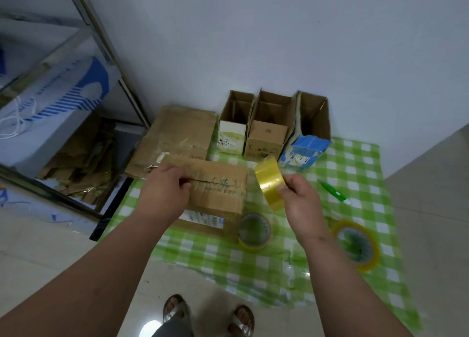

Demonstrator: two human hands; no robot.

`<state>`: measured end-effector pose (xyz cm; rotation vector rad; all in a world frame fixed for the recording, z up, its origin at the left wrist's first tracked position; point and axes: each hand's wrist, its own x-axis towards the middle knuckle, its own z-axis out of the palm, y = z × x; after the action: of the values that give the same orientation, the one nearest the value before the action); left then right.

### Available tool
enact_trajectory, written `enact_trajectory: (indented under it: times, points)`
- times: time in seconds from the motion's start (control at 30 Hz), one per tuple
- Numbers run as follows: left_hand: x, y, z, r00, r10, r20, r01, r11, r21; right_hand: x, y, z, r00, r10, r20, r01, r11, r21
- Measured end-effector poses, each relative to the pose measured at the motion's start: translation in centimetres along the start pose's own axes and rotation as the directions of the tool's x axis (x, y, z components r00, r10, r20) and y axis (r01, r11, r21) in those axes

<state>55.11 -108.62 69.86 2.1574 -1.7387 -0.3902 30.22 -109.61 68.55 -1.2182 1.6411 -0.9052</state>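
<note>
A closed brown cardboard box with green writing lies on a green checked cloth on the floor. My left hand rests on the box's top left, fingers curled at the seam between its flaps. My right hand holds a roll of yellow transparent tape up to the right of the box, fingers pinching its lower rim. The roll is tilted and off the cloth.
Two more tape rolls, one by the box and one at the right, lie on the cloth. A green pen-like tool lies right. Three open small boxes stand against the wall. Flattened cardboard and a metal shelf are at left.
</note>
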Motion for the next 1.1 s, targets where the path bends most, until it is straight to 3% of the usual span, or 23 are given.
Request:
enact_trajectory:
  times: [0.13, 0.2, 0.27, 0.37, 0.53, 0.67, 0.8, 0.97, 1.1]
  points:
    - [1.0, 0.2, -1.4, 0.985, -0.093, 0.148, 0.104, 0.992, -0.068, -0.6, -4.2, 1.3, 0.982, -0.184, 0.044, 0.177, 0.974, 0.140]
    - [1.6, -0.1, -1.8, 0.966, -0.145, 0.216, 0.181, 0.970, -0.161, -0.9, -5.8, 2.4, 0.956, -0.280, 0.086, 0.269, 0.955, 0.123]
    - [2.2, -0.7, -2.1, 0.936, -0.199, 0.290, 0.299, 0.883, -0.361, -1.3, -6.8, 3.7, 0.924, -0.345, 0.166, 0.346, 0.938, 0.022]
    - [2.4, -1.1, -2.3, 0.906, -0.204, 0.371, 0.407, 0.664, -0.628, -1.7, -7.4, 5.9, 0.880, -0.372, 0.294, 0.432, 0.885, -0.172]
    - [1.9, -2.2, -2.4, 0.923, -0.139, 0.359, 0.378, 0.509, -0.773, -2.2, -7.2, 7.9, 0.818, -0.439, 0.371, 0.564, 0.737, -0.372]
    - [1.3, -2.6, -2.2, 0.944, -0.051, 0.326, 0.308, 0.493, -0.814, -2.2, -7.2, 8.2, 0.805, -0.449, 0.388, 0.587, 0.700, -0.407]
    - [1.0, -2.6, -2.8, 0.956, -0.084, 0.282, 0.291, 0.418, -0.861, -2.2, -7.1, 8.4, 0.797, -0.460, 0.392, 0.599, 0.683, -0.418]
    - [0.7, -2.9, -3.1, 0.967, -0.123, 0.225, 0.256, 0.539, -0.803, -2.1, -7.4, 8.6, 0.797, -0.472, 0.377, 0.601, 0.680, -0.419]
    - [1.1, -3.0, -2.9, 0.957, -0.160, 0.243, 0.291, 0.517, -0.805, -1.6, -7.7, 8.3, 0.789, -0.473, 0.392, 0.612, 0.666, -0.427]
